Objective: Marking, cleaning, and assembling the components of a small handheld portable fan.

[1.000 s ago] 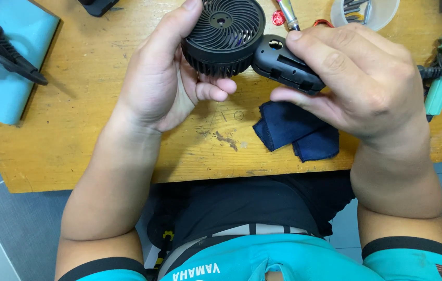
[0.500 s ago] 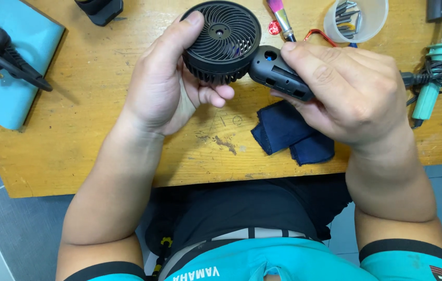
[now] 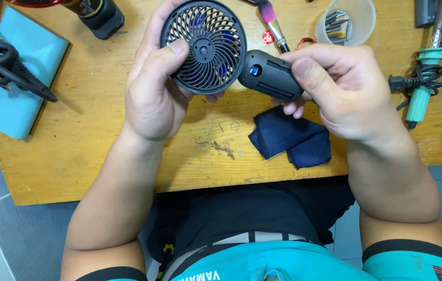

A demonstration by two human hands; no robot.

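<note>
I hold a small black hand-held fan (image 3: 208, 46) over a wooden table (image 3: 101, 151). Its round grille faces the camera, and blue blades show behind the slats. My left hand (image 3: 153, 93) grips the round head, with the thumb lying across the grille's left side. My right hand (image 3: 346, 93) wraps around the fan's black handle (image 3: 270, 77), thumb on top, and a small square button shows on the handle near the head.
A folded dark blue cloth (image 3: 291, 138) lies below the fan. A light blue box (image 3: 15, 88) with black cables stands at left. At the back are a clear cup of metal bits (image 3: 347, 22), a pink-tipped brush (image 3: 274, 23), and a teal soldering iron (image 3: 421, 88) at right.
The fan head has turned so its grille now faces the camera squarely, and my left thumb has moved onto the grille. Both hands keep their hold.
</note>
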